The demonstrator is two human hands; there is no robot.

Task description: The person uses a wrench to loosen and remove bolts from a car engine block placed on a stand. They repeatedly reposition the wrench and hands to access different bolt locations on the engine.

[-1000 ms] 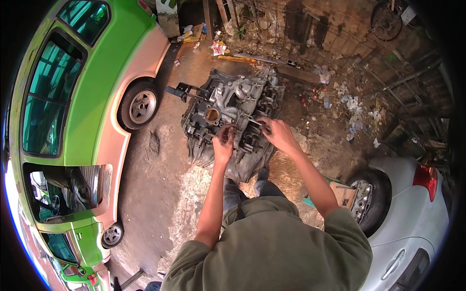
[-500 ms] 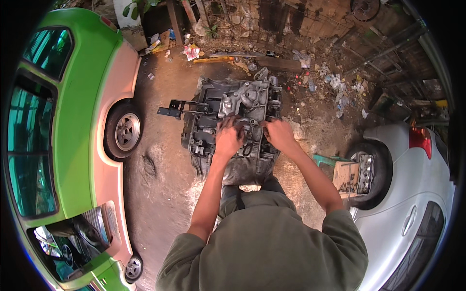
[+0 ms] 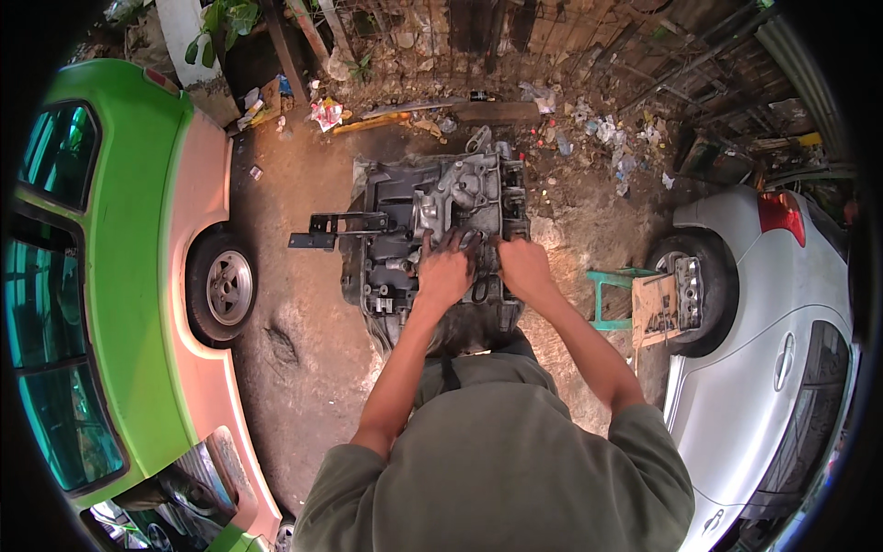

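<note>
The step in hand seems to be close finger work on the upper side of the engine, which lies directly under and in front of both hands. The left hand is placed over its middle, palm downward, with the fingers spread and bent onto the metal; whether they pinch some small part I cannot tell. The right hand is curled almost like a fist just beside it, fingertips turned inward at the edge of the engine's right-hand row of parts — what is inside the curl, if anything, is hidden from this view.

The next move, in my judgement, calls for small and steady fingers, since the parts around them are crowded. The light grey casting stands just beyond the left fingers, and the black bracket sticks out to the left of that hand.

As for the pose, both forearms reach forward from the body and lean inward, so the hands are near each other — the right elbow is bent more widely outward.
</note>
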